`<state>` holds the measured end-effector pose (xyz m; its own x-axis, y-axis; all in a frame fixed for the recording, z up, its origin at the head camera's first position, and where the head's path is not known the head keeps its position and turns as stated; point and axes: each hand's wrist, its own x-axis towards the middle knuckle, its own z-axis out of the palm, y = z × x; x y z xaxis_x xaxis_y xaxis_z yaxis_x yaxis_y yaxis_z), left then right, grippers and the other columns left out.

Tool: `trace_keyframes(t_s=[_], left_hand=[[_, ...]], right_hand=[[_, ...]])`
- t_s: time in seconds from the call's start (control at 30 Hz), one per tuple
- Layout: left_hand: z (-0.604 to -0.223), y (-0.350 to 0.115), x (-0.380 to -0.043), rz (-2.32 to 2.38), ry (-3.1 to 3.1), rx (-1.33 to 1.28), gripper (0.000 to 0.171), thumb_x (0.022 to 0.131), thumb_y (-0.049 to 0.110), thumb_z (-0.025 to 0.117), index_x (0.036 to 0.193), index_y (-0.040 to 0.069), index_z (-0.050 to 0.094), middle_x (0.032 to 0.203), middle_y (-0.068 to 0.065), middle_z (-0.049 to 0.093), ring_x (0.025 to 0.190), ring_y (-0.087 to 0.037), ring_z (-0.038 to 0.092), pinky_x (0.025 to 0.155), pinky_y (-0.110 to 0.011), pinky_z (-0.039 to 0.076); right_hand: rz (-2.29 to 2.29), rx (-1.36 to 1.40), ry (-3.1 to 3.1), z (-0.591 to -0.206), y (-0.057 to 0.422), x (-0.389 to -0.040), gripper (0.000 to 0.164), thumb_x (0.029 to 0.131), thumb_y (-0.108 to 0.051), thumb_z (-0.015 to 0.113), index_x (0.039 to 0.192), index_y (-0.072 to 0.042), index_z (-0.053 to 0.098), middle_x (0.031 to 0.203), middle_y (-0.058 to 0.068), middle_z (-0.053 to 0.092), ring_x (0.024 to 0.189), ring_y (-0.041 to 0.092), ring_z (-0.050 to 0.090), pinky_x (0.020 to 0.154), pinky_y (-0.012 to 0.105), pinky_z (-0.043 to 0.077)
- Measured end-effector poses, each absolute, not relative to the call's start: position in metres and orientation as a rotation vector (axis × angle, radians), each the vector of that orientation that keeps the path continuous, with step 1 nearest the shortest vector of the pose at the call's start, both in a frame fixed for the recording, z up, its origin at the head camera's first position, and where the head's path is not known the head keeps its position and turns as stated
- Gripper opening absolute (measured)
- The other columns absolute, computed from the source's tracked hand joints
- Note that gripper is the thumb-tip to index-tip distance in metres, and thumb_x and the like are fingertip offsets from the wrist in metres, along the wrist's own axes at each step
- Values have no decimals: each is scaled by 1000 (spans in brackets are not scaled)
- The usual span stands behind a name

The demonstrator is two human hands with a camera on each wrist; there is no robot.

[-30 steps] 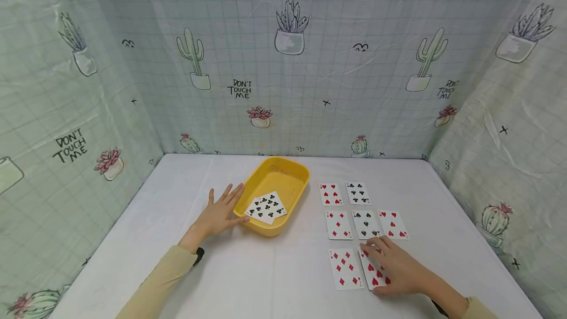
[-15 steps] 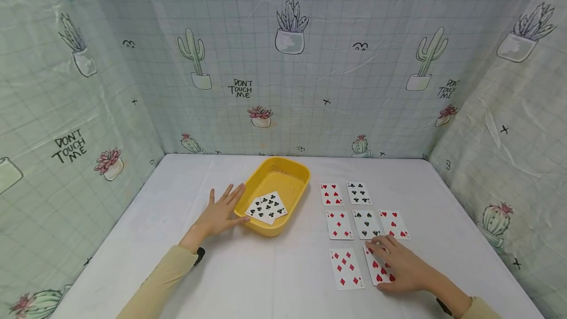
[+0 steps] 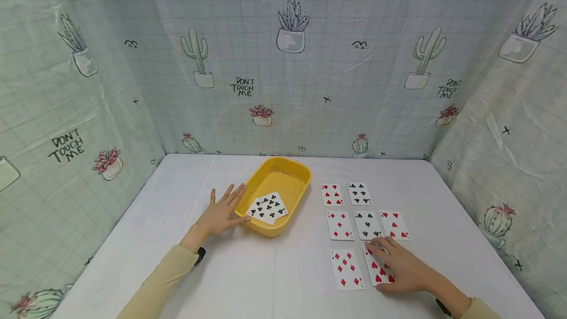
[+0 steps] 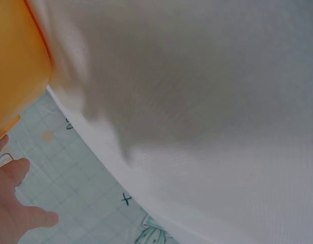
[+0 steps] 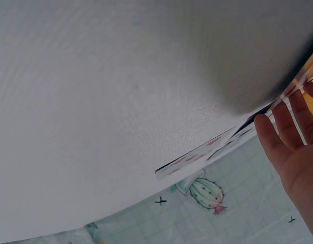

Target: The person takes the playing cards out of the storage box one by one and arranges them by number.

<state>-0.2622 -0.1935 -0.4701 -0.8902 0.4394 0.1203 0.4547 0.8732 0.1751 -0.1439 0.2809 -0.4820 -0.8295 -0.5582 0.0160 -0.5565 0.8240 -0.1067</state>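
In the head view, my left hand [image 3: 221,214] lies with spread fingers against the near left rim of a yellow plastic tub [image 3: 290,169]. Two overlapping black-suited playing cards [image 3: 267,207] rest inside it. At the lower right, my right hand [image 3: 403,265] holds a playing card with red hearts [image 3: 377,270] by its edges, thumb at the near edge and fingers at the far one; the hand covers its right part. Left of that card lies the seven of diamonds [image 3: 347,270]. The right wrist view shows the fingers [image 5: 272,140] curved at the cards, seen edge-on.
Behind the held card is a row with a diamonds card [image 3: 340,225], a spades card [image 3: 366,225] and a hearts card [image 3: 394,225]. Farther back lie another hearts card [image 3: 332,195] and a clubs card [image 3: 360,194]. Patterned cloth [image 3: 328,127] walls surround the white table [image 3: 199,176].
The right hand has slid the hearts card slightly right, widening the gap to the seven of diamonds, and has since stayed nearly still. My left hand keeps its place on the tub.
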Motion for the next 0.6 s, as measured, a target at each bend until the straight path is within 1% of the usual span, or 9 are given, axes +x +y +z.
trace_keyframes(t_s=[0.2,0.3,0.47,0.5,0.6], left_hand=[[-471,-194,-263,-317,-2964,-709,88,80,67,40,145,21,4,152,2,11,139,-30,10,102,-66,-6],[-472,-194,-263,-311,-2959,-707,88,80,68,39,145,21,3,152,3,11,139,-29,10,103,-66,-4],[-471,-194,-263,-305,-2958,-707,87,80,68,39,145,22,2,152,4,11,139,-28,10,103,-66,-1],[-471,-194,-263,-310,-2956,-710,87,80,68,39,145,22,3,152,3,11,139,-28,10,103,-66,-1],[-472,-194,-263,-321,-2965,-712,88,80,67,40,145,21,3,152,3,11,139,-28,9,103,-66,-4]], right_hand=[[-134,-942,3013,-484,281,-145,85,67,-72,54,131,-17,45,124,-1,44,111,20,43,86,46,48],[-110,-958,3029,-484,281,-146,85,66,-72,53,130,-17,45,123,-2,44,110,17,43,85,44,48],[-135,-987,3053,-481,280,-150,83,66,-67,61,130,-17,45,122,-4,44,108,13,42,82,38,50],[-145,-986,3054,-480,279,-150,82,65,-64,63,130,-17,45,122,-4,44,108,13,42,82,38,50],[-150,-961,3035,-475,276,-154,83,65,-61,65,132,-16,44,123,-3,43,110,14,40,82,39,50]])
